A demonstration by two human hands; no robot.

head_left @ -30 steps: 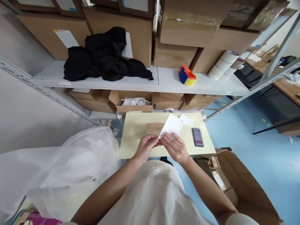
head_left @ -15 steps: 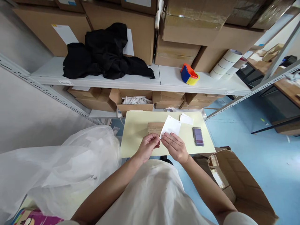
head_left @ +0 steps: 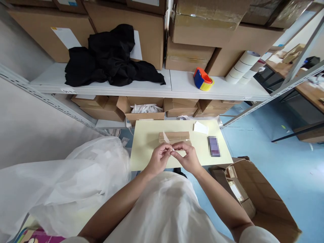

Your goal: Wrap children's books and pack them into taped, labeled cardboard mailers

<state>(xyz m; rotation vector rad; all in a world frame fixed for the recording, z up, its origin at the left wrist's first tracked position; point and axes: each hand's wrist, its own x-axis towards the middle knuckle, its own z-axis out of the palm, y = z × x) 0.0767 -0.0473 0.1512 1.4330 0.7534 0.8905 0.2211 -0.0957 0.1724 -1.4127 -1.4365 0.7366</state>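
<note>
A white paper label (head_left: 165,137) is turned nearly edge-on between my hands, above the near part of the pale yellow table (head_left: 144,128). My left hand (head_left: 160,157) pinches it between thumb and fingers. Fingertips and thumb of my right hand (head_left: 186,157) close on its edge from the right, touching the left fingertips. The pinched corner is mostly hidden. Just behind the hands lies a taped cardboard box (head_left: 178,136). A small stack of white labels (head_left: 201,128) rests to its right, with a blurred phone-like dark object (head_left: 214,146) nearer the table's right edge.
Shelving ahead holds cardboard boxes (head_left: 192,57), a black cloth (head_left: 111,57), a coloured tape dispenser (head_left: 203,79) and white rolls (head_left: 243,66). Below sits an open box of white items (head_left: 146,108). Plastic film (head_left: 83,182) is at left; an open carton (head_left: 265,195) is at right.
The label has turned from facing up to nearly edge-on and its upper end has tipped left. My right hand has gone from flat fingers over it to a pinch.
</note>
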